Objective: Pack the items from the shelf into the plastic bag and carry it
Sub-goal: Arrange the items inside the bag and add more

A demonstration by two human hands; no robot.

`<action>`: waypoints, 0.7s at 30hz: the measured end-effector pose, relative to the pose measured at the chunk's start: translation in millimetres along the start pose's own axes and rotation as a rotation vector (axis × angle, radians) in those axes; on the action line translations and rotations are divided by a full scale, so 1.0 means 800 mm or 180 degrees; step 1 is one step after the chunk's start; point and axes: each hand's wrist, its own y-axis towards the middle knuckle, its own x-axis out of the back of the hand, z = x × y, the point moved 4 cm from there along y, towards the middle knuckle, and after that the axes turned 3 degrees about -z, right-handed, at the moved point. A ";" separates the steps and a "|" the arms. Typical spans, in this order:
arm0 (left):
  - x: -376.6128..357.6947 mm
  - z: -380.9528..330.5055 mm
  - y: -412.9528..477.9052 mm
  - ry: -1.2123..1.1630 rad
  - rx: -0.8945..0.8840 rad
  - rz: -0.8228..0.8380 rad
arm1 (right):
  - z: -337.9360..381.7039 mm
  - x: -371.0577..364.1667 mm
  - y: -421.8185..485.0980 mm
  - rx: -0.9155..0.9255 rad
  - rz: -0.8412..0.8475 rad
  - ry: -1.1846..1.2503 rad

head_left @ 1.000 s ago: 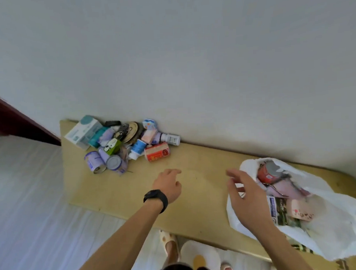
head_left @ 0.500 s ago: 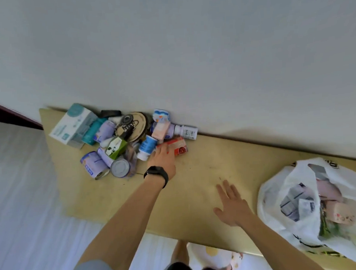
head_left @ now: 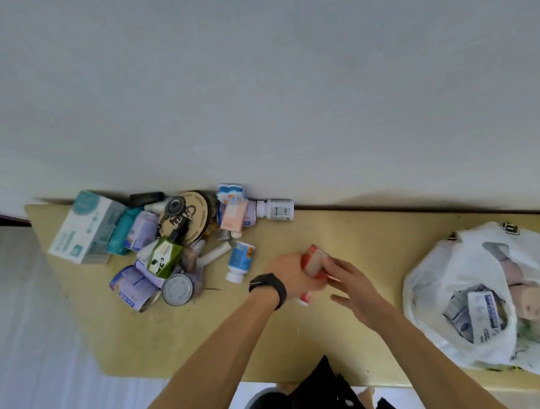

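Bag (head_left: 429,293) part-filled; pile (head_left: 158,241) remains on shelf (head_left: 342,231). Left hand (head_left: 289,278) grips red box (head_left: 314,263); right hand (head_left: 349,281) open, touching it.

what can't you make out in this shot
Head view only:
- Red box: blurred by motion and wrapped by the left hand and right hand, so its label is unreadable.
- Bag: right side cut by the frame edge; lower contents hidden by its folds.
- Pile: items overlap, labels too small.
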 end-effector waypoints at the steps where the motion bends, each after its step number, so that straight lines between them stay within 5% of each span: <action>1: -0.006 -0.016 -0.008 -0.0211 -0.0155 0.0178 | 0.002 -0.001 0.003 -0.0019 0.0031 0.0241; 5: -0.008 -0.011 -0.001 -0.0691 -0.0280 0.0234 | -0.006 0.034 0.009 -0.0101 -0.0464 0.1009; 9: 0.045 0.008 0.041 0.1209 -0.0501 -0.1155 | -0.019 0.077 -0.013 -0.0294 -0.0583 0.1201; 14: 0.079 0.006 0.091 0.2189 -0.0355 -0.1855 | -0.005 0.100 -0.067 -0.0130 -0.0462 0.1345; 21: 0.042 0.013 0.106 0.2657 -0.0415 -0.1282 | 0.007 0.112 -0.141 0.0182 -0.0471 0.1480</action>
